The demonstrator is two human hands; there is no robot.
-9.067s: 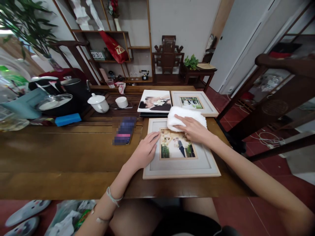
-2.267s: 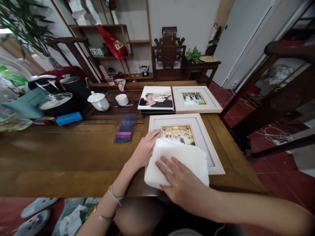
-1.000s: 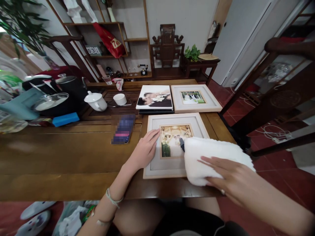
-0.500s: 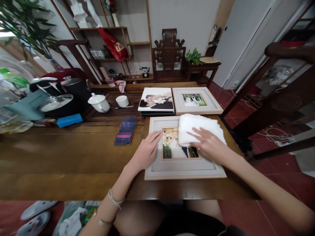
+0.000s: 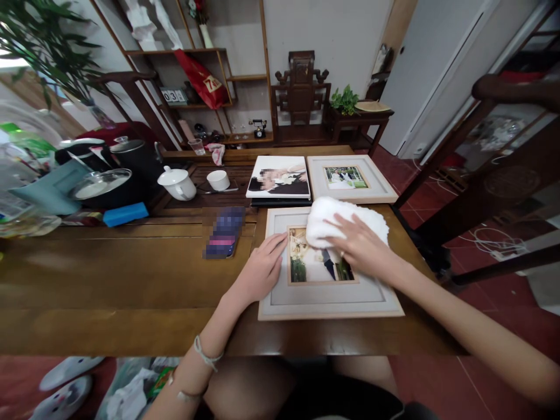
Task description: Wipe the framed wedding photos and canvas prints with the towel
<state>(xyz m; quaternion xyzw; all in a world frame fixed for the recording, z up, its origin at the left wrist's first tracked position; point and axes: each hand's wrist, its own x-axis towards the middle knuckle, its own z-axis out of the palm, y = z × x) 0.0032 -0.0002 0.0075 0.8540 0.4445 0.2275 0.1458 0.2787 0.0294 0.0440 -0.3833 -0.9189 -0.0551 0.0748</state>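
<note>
A picture frame (image 5: 332, 304) with a pale mat and a light wood edge lies flat on the wooden table (image 5: 131, 274). Its small photo (image 5: 312, 262) is partly covered. My left hand (image 5: 262, 265) rests on the frame's left side, fingers stretched out flat toward the photo's edge. On the upper right of the same frame is a folded white towel (image 5: 324, 219). My right hand (image 5: 361, 242) presses on this towel and grips it, fingers over its top, above the photo's right part.
Behind lie a second frame (image 5: 380, 184) and a photo panel (image 5: 280, 184) on a dark base. Left of the frame is a phone (image 5: 224, 233), its screen blurred. A lidded white cup (image 5: 177, 184), a white bowl (image 5: 217, 180) and a blue block (image 5: 126, 214) stand farther left.
My right hand and the white towel have slid left and slightly away from me across the frame. More of the photo's lower right shows. My left hand has stayed put.
</note>
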